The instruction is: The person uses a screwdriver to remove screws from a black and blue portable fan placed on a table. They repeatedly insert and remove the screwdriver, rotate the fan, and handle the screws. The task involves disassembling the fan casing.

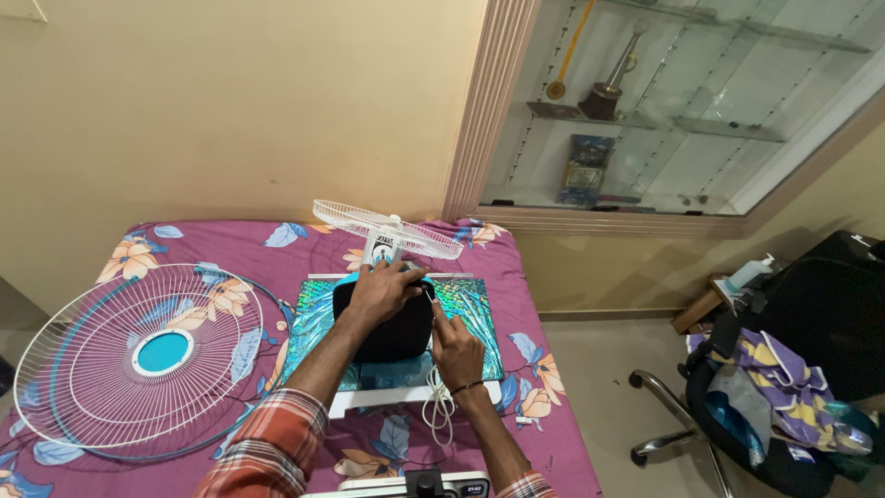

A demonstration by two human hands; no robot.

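A fan lies dismantled on a bed. Its black motor housing point(396, 334) rests on a shiny green-blue board point(470, 309). My left hand point(383, 290) lies flat on top of the housing, fingers spread toward the white rear grille point(387, 226) that stands at the housing's far end. My right hand point(456, 350) touches the housing's right side with the index finger stretched out; it grips nothing I can see. A white cord point(440, 406) coils below that wrist. The white front grille with a blue centre point(138, 355) lies flat at the left.
The bed has a purple flowered sheet point(230, 244) and stands against a beige wall. A glass shelf cabinet point(664, 101) holds a trophy at the upper right. A black chair point(784, 387) piled with clothes stands on the floor at the right.
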